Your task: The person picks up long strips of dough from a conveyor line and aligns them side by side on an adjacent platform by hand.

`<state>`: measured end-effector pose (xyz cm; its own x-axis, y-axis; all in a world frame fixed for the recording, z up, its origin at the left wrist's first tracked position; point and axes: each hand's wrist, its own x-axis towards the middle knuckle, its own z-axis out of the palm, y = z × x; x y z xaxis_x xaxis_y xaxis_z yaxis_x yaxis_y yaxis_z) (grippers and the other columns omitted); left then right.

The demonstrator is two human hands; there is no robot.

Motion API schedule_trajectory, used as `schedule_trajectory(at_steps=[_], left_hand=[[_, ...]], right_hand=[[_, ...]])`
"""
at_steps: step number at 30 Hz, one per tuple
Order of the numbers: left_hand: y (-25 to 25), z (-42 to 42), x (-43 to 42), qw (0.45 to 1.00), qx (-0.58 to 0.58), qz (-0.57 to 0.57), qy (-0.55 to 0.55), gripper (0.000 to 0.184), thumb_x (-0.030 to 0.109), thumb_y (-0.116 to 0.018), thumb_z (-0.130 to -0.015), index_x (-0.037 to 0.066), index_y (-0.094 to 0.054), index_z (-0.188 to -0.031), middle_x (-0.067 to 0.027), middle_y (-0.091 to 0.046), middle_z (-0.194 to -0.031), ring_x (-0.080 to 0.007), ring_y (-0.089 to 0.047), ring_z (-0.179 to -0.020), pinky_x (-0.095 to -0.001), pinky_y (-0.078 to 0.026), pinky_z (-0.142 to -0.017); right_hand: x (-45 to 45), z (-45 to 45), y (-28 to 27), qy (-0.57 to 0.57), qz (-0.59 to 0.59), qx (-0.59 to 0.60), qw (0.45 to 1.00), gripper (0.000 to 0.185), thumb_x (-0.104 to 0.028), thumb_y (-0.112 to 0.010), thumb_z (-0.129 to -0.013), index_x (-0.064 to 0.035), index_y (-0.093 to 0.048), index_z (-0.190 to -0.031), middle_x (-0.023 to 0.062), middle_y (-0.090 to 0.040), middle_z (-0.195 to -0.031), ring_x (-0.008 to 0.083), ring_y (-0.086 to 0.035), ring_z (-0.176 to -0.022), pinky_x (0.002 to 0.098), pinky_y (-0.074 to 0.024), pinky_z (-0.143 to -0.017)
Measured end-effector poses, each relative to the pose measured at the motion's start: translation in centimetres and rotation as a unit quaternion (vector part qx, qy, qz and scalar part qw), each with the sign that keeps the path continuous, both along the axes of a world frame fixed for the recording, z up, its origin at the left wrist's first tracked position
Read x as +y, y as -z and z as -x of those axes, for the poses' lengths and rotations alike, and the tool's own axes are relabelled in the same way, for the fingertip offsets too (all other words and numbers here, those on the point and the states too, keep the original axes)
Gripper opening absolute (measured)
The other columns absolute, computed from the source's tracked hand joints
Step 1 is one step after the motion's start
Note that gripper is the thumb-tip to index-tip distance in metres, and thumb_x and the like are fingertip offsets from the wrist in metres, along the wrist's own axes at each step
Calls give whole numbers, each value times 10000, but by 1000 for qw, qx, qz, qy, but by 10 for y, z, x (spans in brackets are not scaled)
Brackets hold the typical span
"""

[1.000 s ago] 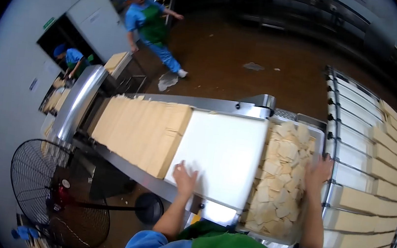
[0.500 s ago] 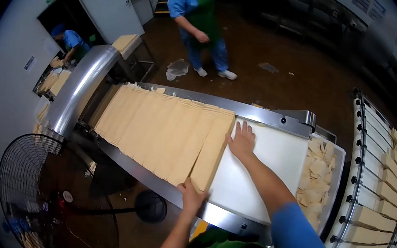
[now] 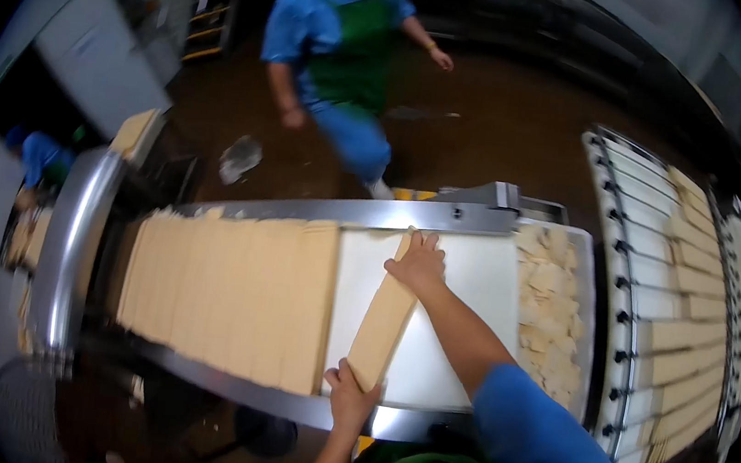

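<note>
Between my two hands is a narrow stack of thin tan sheets (image 3: pixel 382 325), lying at a slant across the white belt (image 3: pixel 461 326). Its near end is gripped by my left hand (image 3: pixel 352 398), close to the metal edge on my side. My right hand (image 3: pixel 419 262) has its fingers round the far end. To the left, a wide row of similar tan sheets (image 3: pixel 229 293) covers the belt, separated from the held stack by a strip of white. What the sheets are made of I cannot tell.
A tray of broken pieces (image 3: pixel 589 323) stands at the belt's right end. Further right, a rack conveyor (image 3: pixel 604 251) carries several tan stacks. A curved metal cover (image 3: pixel 73 241) spans the left end. Across the belt walks a person (image 3: pixel 346 53); another person (image 3: pixel 42 159) works far left.
The stack has come away from the row and moved right, turning aslant, with both hands on it. My view has shifted. The person across the belt has walked closer.
</note>
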<state>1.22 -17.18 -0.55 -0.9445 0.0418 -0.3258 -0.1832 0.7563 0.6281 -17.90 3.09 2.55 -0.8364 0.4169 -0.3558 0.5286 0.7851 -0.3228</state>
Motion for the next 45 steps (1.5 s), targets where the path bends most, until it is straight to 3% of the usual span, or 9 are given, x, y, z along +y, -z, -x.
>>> schedule_trajectory(at_steps=[6,13,18,24,26,30,38,40,45], left_hand=[[-18,-24,91,983,-51,-65,164,768,291,-760,-708,12,-313,-1268,-270,-357,-1188,-483,-525,-950,-510,-483,-822],[-26,-22,224,934,247,-117,231,728,66,-699,-729,22,-323,-1351,-350,-269,-1307,-518,-377,-1142,-468,-358,-999],[-78,-22,346,881,270,-247,300,737,53,-679,-746,38,-323,-1391,-267,-260,-1409,-449,-272,-1293,-459,-278,-1067],[-97,-12,456,829,307,-272,380,682,35,-652,-804,55,-354,-1416,-201,-431,-1367,-303,-458,-1227,-386,-353,-1031],[-77,-3,479,848,41,-333,411,678,40,-644,-833,46,-329,-1433,-188,-457,-1372,-256,-520,-1175,-346,-432,-954],[-74,-18,502,834,3,-376,403,646,8,-603,-866,48,-315,-1444,-170,-491,-1331,-191,-549,-1096,-290,-442,-924],[-51,-26,542,824,183,-320,431,644,-26,-507,-858,46,-280,-1457,-176,-458,-1366,-184,-556,-1073,-271,-449,-899],[-66,-41,560,846,-10,-320,426,682,-51,-527,-839,33,-259,-1461,-142,-366,-1439,-218,-481,-1208,-290,-431,-950],[-33,-49,592,824,-65,-406,390,600,-92,-456,-853,-59,-276,-1424,-172,-359,-1446,-208,-441,-1264,-258,-373,-1009]], right_hand=[[137,-99,-7,206,-66,57,975,873,-441,-701,-684,-11,-297,-1328,255,-179,-1462,438,-308,-1314,464,-411,-973],[285,-229,-40,418,57,317,850,809,-376,-694,-711,1,-282,-1296,264,-324,-1315,433,-450,-1171,478,-430,-941],[407,-297,-87,509,52,395,763,811,-425,-679,-735,30,-298,-1288,262,-377,-1295,429,-455,-1164,475,-446,-917],[550,-354,-58,470,-47,115,874,677,-528,-435,-840,26,-522,-1220,227,-551,-1241,412,-445,-1181,516,-330,-995],[582,-366,-45,456,-97,67,882,596,-458,-332,-884,-19,-593,-1192,146,-557,-1280,355,-383,-1248,496,-231,-1029],[627,-378,-41,432,-110,38,894,538,-378,-307,-905,-28,-607,-1182,147,-536,-1312,353,-410,-1226,523,-211,-1022],[648,-378,-34,455,-46,34,889,577,-360,-320,-915,24,-472,-1317,197,-371,-1448,374,-294,-1350,488,-163,-1098],[639,-372,-31,500,-88,62,859,636,-390,-331,-915,35,-365,-1386,206,-273,-1496,371,-204,-1395,488,-125,-1123],[615,-363,-27,488,-89,82,864,779,-492,-357,-907,31,-193,-1461,211,-129,-1543,352,-55,-1438,483,-42,-1152]])
